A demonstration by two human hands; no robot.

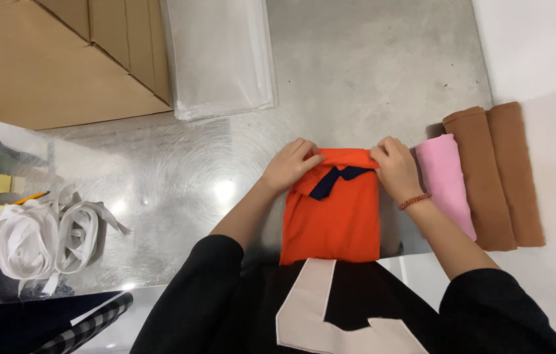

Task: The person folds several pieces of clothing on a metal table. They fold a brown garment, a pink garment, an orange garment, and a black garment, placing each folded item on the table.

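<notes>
An orange folded garment (pixel 333 216) with a dark navy collar (pixel 334 178) lies on the metal table (pixel 179 183) right in front of me. My left hand (pixel 291 164) pinches its far left corner by the collar. My right hand (pixel 394 167), with a beaded bracelet at the wrist, grips the far right corner. Both hands hold the cloth's top edge.
A folded pink cloth (pixel 447 183) and two brown folded cloths (pixel 497 174) lie to the right. Clear plastic bags (pixel 219 56) and a cardboard box (pixel 48 56) sit at the back left. Rolls of white tape (pixel 45 239), a pencil and yellow notes lie at the left.
</notes>
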